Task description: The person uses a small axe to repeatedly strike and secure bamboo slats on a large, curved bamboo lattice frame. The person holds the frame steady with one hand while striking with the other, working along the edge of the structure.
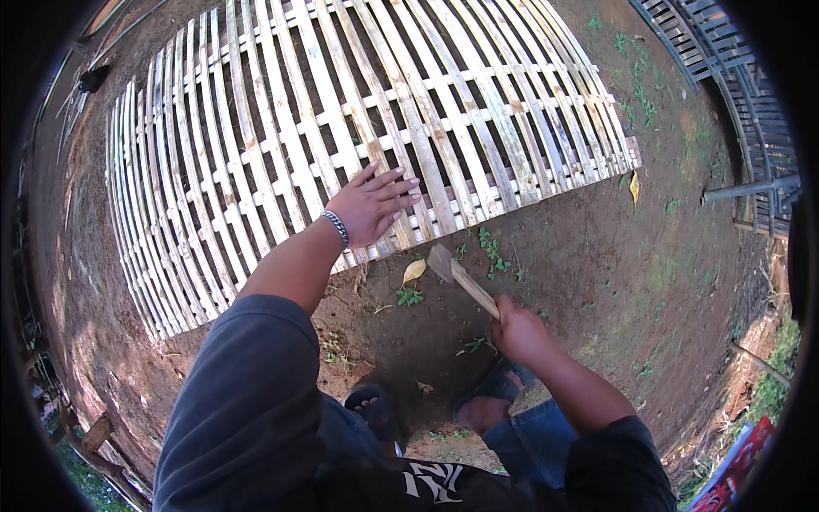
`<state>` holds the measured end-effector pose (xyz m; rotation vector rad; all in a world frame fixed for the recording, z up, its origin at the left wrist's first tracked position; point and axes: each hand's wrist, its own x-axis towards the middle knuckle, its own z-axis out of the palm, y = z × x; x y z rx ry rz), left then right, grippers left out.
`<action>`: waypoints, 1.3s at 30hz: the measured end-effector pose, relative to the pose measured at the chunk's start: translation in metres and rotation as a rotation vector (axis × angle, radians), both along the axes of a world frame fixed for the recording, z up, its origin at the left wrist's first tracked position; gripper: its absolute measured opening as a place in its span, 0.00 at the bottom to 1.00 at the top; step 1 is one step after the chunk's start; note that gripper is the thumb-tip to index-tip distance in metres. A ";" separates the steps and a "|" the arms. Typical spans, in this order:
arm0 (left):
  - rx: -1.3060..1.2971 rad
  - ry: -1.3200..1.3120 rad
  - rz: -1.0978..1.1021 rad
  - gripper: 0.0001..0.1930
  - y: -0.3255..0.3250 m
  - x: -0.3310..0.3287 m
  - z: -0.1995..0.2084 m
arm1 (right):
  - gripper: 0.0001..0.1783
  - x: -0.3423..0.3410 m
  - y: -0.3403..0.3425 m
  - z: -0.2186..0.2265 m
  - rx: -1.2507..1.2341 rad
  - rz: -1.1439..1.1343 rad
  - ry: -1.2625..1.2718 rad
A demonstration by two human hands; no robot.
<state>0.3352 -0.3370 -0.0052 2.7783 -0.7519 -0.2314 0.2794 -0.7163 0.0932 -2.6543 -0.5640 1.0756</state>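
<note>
A large panel of pale wooden or bamboo slats (pixel 350 107), nailed or laid across several crosspieces, lies low over the ground in front of me. My left hand (pixel 374 206) rests flat on its near edge, palm down with the fingers spread over the slats. To the right and nearer to me, my right hand (pixel 517 331) is wrapped round the wooden handle of a hatchet (pixel 467 283). The hatchet's grey, slightly blurred head points up and left, just short of the panel's near edge. It appears apart from the slats.
A yellow leaf (pixel 414 271) and small green weeds (pixel 492 247) are on the bare soil (pixel 648 282) by the near edge. At the upper right stands a dark slatted structure (pixel 768 111) with a pole (pixel 751 188) jutting out. My sandalled foot (pixel 375 410) is below.
</note>
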 end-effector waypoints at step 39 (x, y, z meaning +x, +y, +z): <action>-2.292 0.291 1.957 0.55 -0.077 -0.115 0.036 | 0.45 0.027 0.178 -0.105 1.570 -1.683 0.966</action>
